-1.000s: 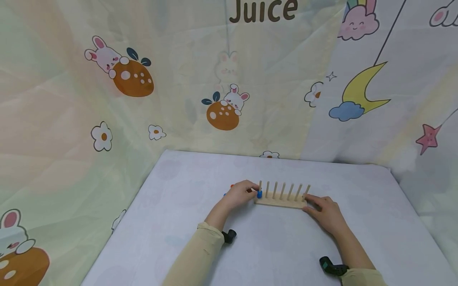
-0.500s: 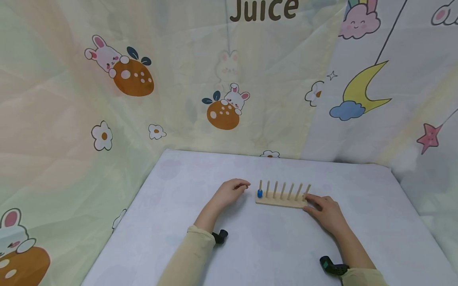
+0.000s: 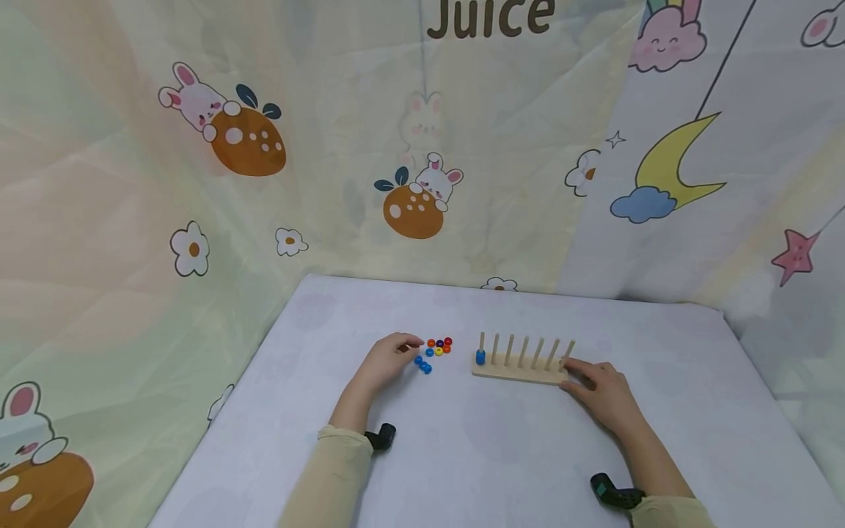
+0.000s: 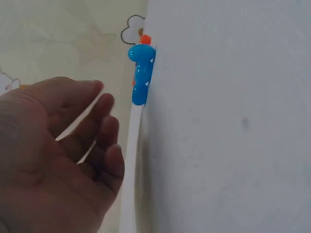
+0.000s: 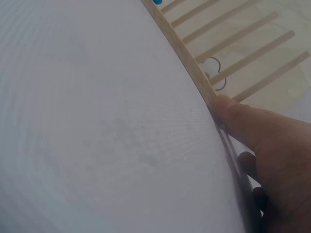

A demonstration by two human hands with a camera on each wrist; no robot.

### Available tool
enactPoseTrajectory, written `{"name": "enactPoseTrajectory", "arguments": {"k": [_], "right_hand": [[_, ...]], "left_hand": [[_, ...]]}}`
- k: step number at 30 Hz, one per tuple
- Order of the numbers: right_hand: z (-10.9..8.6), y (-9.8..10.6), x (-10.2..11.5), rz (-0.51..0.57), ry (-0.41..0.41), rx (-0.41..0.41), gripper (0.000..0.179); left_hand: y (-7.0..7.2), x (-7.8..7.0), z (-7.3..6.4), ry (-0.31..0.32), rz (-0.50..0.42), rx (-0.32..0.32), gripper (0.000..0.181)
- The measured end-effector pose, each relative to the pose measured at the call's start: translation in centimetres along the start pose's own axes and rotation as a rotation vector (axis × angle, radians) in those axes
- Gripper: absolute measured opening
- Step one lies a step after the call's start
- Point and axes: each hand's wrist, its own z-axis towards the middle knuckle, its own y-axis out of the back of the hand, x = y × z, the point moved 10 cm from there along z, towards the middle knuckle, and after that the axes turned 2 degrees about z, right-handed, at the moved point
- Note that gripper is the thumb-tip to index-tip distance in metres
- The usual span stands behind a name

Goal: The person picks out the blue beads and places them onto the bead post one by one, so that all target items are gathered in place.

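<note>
A wooden peg board [image 3: 518,370] with a row of several upright pegs stands on the table. Blue beads [image 3: 480,357] are threaded on its leftmost peg; how many is hard to tell. My right hand [image 3: 604,392] grips the board's right end, and the right wrist view has the thumb [image 5: 227,108] against its front edge. Left of the board lie loose blue beads [image 3: 423,364] and a cluster of orange, red, purple and yellow beads [image 3: 439,351]. Just left of these beads is my left hand [image 3: 386,359], holding nothing, its fingers [image 4: 114,167] loosely bent in the left wrist view.
A white cloth covers the table [image 3: 502,455]. Behind it hangs a printed curtain [image 3: 502,220] with cartoon rabbits and flowers. Each wrist wears a black camera, such as the left wrist camera [image 3: 381,438].
My left hand has moved from the blue beads on the leftmost peg leftwards to the loose beads, which are now uncovered. The right hand has stayed at the board's right end.
</note>
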Motion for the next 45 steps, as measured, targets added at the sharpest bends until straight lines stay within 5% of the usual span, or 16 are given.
{"name": "enactPoseTrajectory", "arguments": {"k": [18, 31, 45], "right_hand": [[0.0, 0.1, 0.0, -0.006, 0.007, -0.003, 0.057], [0.0, 0.2, 0.0, -0.005, -0.004, -0.001, 0.058], [0.0, 0.1, 0.0, -0.008, -0.012, 0.001, 0.059]], "left_hand": [[-1.0, 1.3, 0.0, -0.152, 0.126, 0.024, 0.028], [-1.4, 1.7, 0.3, -0.134, 0.204, -0.043, 0.025], [-0.6, 2.1, 0.3, -0.076, 0.067, -0.102, 0.023]]}}
